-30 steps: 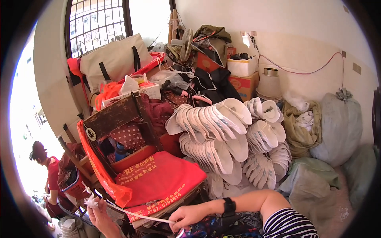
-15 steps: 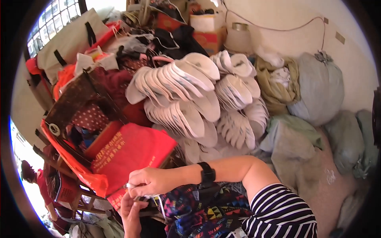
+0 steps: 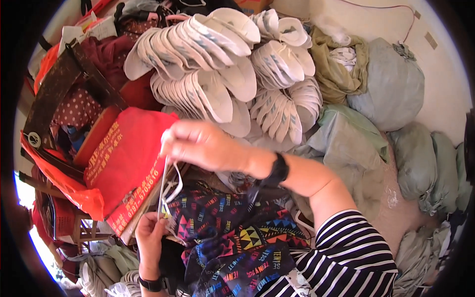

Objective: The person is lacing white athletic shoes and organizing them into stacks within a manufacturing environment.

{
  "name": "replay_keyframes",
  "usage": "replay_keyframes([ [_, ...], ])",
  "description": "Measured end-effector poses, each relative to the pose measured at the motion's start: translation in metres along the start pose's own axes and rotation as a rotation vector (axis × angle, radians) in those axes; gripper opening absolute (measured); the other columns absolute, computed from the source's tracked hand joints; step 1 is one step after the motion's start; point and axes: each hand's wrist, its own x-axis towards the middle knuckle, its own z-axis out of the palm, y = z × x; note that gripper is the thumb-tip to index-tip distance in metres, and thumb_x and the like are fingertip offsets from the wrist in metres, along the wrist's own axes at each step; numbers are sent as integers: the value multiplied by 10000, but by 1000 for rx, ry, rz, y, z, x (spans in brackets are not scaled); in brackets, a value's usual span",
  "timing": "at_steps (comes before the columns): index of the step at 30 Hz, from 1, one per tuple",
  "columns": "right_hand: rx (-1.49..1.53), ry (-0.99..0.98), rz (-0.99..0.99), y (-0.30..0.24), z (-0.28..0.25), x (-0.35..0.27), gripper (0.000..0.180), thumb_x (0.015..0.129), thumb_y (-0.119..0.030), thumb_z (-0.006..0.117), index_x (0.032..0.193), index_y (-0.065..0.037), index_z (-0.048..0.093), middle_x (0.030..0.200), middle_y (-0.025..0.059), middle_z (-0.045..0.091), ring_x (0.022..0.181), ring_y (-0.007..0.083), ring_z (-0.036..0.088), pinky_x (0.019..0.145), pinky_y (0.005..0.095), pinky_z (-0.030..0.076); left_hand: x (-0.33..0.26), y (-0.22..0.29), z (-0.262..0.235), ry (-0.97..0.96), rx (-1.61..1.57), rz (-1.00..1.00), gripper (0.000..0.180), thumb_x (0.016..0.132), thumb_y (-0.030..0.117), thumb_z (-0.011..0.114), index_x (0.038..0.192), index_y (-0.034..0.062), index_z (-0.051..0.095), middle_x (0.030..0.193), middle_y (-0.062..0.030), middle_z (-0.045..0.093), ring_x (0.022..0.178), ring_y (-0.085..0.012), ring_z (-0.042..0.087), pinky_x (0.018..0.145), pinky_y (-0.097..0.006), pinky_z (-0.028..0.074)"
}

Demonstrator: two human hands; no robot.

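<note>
"Head view, then: what lay nearest?"

"Dark cloth with bright triangles, spread across the person's front, and a black-and-white striped sleeve just right of it."

"And the hands?"

"The left hand was low, left of that cloth, its thumb and fingertips closed together on the lower end of a narrow white strip. A black wristband circled that wrist."

"Did the right one hold anything?"

"The right hand was higher up, blurred, so I can't swear to each finger, but thumb and fingers seemed pinched on the strip's upper end. It ran nearly straight between the two hands, with a white loop hanging just beside it."

"What stood past them?"

"A dark wooden chair to the left, a red cloth over its seat. Beyond the right forearm rose stacks of white shoe-shaped pieces, nested closely."

"Farther still?"

"An olive sack, partly open, touching a tied grey sack; behind them, a pale wall."
</note>
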Motion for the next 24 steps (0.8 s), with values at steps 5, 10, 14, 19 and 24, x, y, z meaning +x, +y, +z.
replay_keyframes([
  [5,-142,251,-188,-61,-64,-2,192,997,-167,531,1019,-21,653,922,57,677,862,123,643,816,274,519,7,-11,-3,-3,46,8,78,921,36,617,995,14,605,840,6,641,682,-24,546,611,-174,454],
  [10,-340,533,-448,-126,-119,-27,211,980,-204,565,952,-23,671,888,67,696,800,133,656,765,278,525,3,-19,-1,14,69,7,109,945,57,569,1035,7,604,885,-39,651,695,-46,527,652,-187,441],
  [14,-558,787,-562,-146,-159,-65,235,977,-235,582,919,-24,667,864,59,690,764,122,640,749,275,518,2,-23,-5,3,61,12,100,960,69,553,1018,8,606,885,-43,651,686,-49,518,651,-188,430],
  [19,-751,1033,-463,-126,-198,-119,247,979,-231,584,858,-26,649,805,21,660,717,86,591,705,255,488,8,-34,-17,65,51,72,81,959,45,551,999,4,608,862,-29,637,676,-38,533,620,-189,457],
  [24,-1883,634,401,-65,-234,-163,228,838,-276,683,818,-53,638,810,164,632,755,370,616,670,420,506,-4,-44,-46,162,145,113,63,955,32,552,975,3,604,853,-32,632,674,-52,534,607,-194,449],
])
